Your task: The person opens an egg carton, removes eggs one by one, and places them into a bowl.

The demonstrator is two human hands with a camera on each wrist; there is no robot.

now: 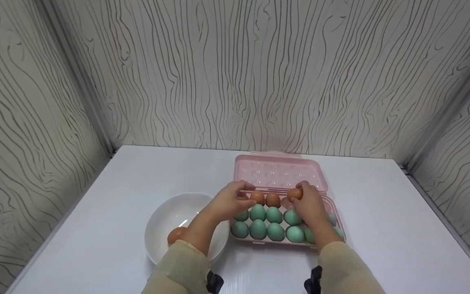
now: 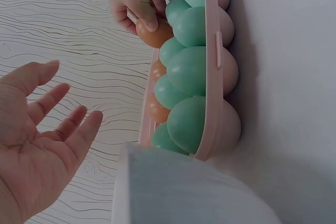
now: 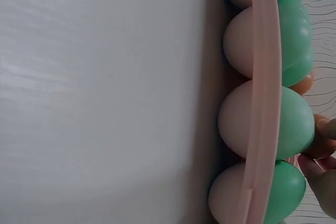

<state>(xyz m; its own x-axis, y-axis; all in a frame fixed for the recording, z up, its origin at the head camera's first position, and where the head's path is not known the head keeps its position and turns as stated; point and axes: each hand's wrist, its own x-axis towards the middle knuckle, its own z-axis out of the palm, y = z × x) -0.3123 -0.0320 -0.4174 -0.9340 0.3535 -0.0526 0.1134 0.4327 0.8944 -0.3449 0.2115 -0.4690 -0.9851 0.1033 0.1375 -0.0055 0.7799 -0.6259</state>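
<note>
My right hand [image 1: 311, 204] pinches a brown egg [image 1: 295, 194] over the back row of a pink egg carton [image 1: 255, 242]. In the left wrist view, thumb and fingers grip that egg [image 2: 153, 34] beside the green eggs [image 2: 187, 72]. My left hand [image 1: 230, 201] hovers at the carton's back left corner. Its fingers are spread and hold nothing in the left wrist view. Two brown eggs [image 1: 273, 200] sit in the back row between the hands, and green eggs [image 1: 258, 229] fill the rows in front. My right hand and forearm hide part of the carton's right side.
A white bowl [image 1: 155, 220] stands left of the carton, with a brown egg [image 1: 176, 235] in it, partly behind my left forearm. The carton's pink lid [image 1: 278, 172] lies opened back towards the wood-patterned wall [image 1: 218, 73]. Everything rests on a white table [image 1: 382, 204].
</note>
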